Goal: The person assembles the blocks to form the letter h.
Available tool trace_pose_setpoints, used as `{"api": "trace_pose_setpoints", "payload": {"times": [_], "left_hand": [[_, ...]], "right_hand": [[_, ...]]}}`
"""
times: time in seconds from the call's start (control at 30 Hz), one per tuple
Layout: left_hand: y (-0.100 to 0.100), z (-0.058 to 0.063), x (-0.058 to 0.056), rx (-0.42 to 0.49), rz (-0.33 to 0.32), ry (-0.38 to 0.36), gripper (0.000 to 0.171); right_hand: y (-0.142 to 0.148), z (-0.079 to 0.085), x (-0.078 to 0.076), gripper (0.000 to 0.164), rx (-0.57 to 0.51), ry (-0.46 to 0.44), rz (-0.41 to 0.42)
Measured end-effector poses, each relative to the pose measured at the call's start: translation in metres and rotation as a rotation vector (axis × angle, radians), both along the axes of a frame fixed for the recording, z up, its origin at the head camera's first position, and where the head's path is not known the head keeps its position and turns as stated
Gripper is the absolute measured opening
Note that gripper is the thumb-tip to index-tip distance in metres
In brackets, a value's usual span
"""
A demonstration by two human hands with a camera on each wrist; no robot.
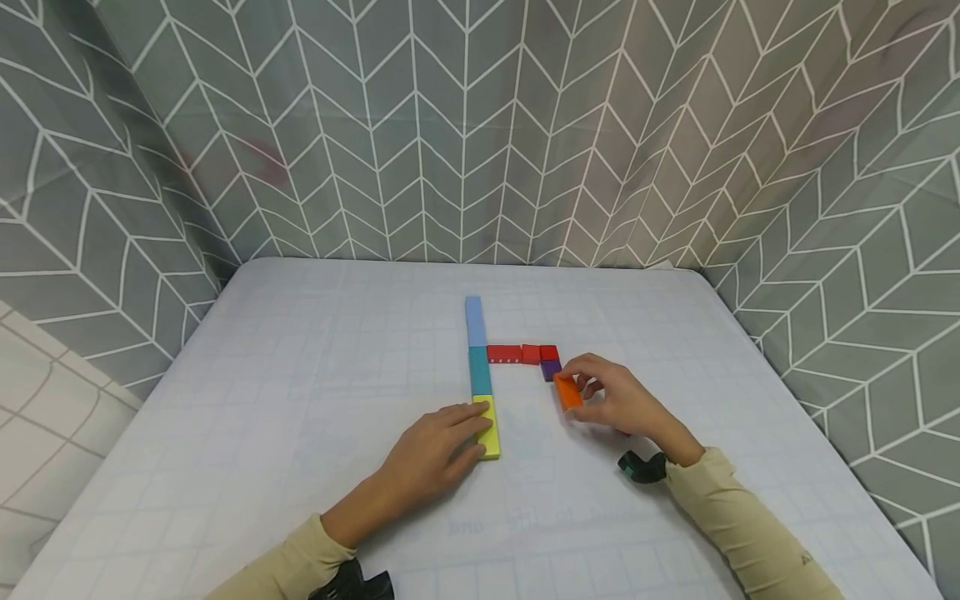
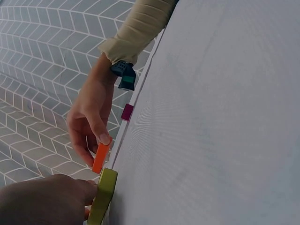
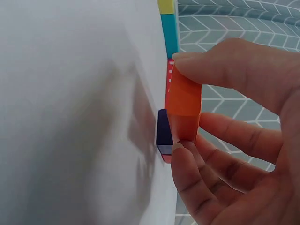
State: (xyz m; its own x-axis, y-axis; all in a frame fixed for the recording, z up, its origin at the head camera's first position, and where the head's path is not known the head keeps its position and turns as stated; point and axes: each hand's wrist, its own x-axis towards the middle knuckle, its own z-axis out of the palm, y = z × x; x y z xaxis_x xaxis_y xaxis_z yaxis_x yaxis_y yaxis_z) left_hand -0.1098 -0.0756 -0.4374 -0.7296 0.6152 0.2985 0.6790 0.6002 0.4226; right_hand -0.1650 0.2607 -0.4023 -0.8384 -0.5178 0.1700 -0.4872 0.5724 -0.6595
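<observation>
My left hand [image 1: 438,442] rests its fingers on a yellow block [image 1: 491,442], the near end of a straight column. Beyond it lie a teal block [image 1: 480,371] and a light blue block [image 1: 476,321]. My right hand [image 1: 618,400] pinches an orange block [image 1: 567,393] between thumb and fingers. In the right wrist view the orange block [image 3: 185,96] appears lifted off the surface, close to a dark purple block [image 3: 164,129]. Red blocks [image 1: 504,354] form a row from the column out to the purple block [image 1: 551,370].
A magenta block [image 2: 127,112] lies near my right wrist, mostly hidden under the hand in the head view. The white table [image 1: 300,350] stands against a grey chevron-patterned curtain [image 1: 465,133]. Dark straps [image 1: 642,467] sit on both wrists.
</observation>
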Motion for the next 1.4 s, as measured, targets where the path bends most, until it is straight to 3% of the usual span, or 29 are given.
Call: {"api": "trace_pose_setpoints", "payload": {"times": [0.37,0.9,1.4], "left_hand": [[0.0,-0.001,0.0,0.001,0.001,0.005,0.038],[0.001,0.0,0.0,-0.019,0.006,-0.02,0.039],[0.001,-0.001,0.0,0.005,-0.005,0.008,0.038]], "right_hand": [[-0.009,-0.003,0.003,0.048,0.093,0.017,-0.036],[-0.009,-0.006,0.003,0.043,0.1,0.018,-0.027],[-0.01,-0.006,0.005,0.036,0.126,0.028,-0.046]]}}
